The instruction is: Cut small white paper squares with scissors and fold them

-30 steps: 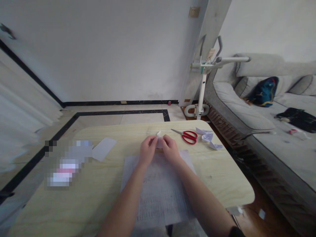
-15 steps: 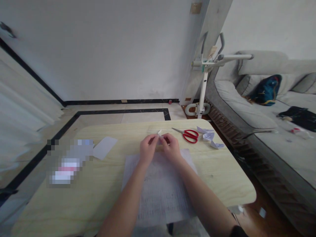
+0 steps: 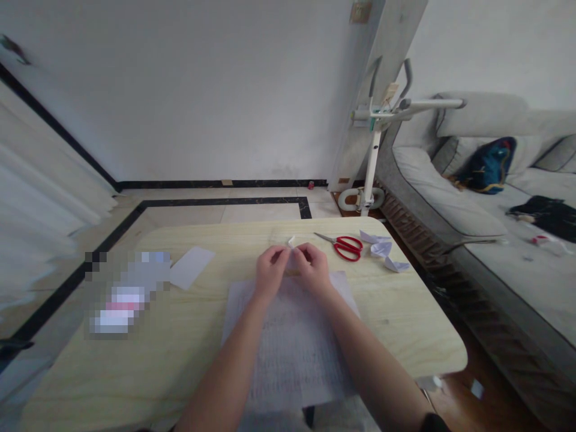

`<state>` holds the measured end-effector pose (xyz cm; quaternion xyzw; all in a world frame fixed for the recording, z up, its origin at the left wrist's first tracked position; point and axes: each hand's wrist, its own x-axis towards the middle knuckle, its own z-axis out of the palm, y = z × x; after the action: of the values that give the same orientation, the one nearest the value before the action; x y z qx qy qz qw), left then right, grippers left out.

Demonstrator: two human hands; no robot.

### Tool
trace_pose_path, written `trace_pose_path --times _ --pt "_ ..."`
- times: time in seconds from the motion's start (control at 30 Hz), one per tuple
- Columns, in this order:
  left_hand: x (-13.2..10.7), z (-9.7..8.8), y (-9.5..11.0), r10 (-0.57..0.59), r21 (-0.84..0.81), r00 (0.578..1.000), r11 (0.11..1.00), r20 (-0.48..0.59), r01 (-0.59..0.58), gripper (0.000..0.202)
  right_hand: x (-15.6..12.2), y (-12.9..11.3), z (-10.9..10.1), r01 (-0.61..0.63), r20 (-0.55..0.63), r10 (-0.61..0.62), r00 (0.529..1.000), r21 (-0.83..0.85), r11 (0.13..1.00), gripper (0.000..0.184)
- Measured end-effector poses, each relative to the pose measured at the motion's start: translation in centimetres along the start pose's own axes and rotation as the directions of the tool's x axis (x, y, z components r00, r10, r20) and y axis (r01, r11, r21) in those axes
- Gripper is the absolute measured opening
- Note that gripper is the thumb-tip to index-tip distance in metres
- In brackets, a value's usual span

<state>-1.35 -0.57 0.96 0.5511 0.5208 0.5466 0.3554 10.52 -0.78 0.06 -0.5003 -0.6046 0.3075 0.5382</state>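
My left hand (image 3: 269,270) and my right hand (image 3: 314,267) meet above the far edge of a large printed sheet (image 3: 297,354). Between their pinched fingertips is a small piece of white paper (image 3: 291,242), its tip poking up past the fingers. Most of that paper is hidden by my hands. To the right of my right hand lie scissors (image 3: 345,246) with red handles, blades pointing left. Beyond them sit several folded pale paper pieces (image 3: 381,249).
A plain white paper (image 3: 192,267) lies on the wooden table (image 3: 189,354) at left, beside a pixelated patch. White exercise equipment (image 3: 371,156) stands behind the table's far right corner. A grey sofa (image 3: 499,258) runs along the right.
The fingers shift very slightly around the small paper, and the whole view drifts a little. Scissors, sheets and folded pieces stay where they were on the table.
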Motion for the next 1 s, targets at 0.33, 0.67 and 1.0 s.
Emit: trace_pose_path --times 0.33,0.67,1.0 --pt "0.0 0.0 0.1 -0.056 -0.041 0.998 0.998 -0.018 0.055 0.02 -0.1 -0.1 0.1 -0.014 0.024 0.012 1.0 0.057 0.998 0.014" --pt "0.0 0.3 -0.8 -0.173 -0.234 0.984 0.956 0.045 0.178 0.024 0.4 0.7 0.0 -0.184 0.122 0.154 0.981 0.304 0.935 0.018" --pt "0.2 0.2 -0.3 -0.122 -0.105 0.992 0.987 -0.017 0.12 0.022 0.3 0.9 0.0 -0.169 0.216 0.121 0.969 0.218 0.961 0.027"
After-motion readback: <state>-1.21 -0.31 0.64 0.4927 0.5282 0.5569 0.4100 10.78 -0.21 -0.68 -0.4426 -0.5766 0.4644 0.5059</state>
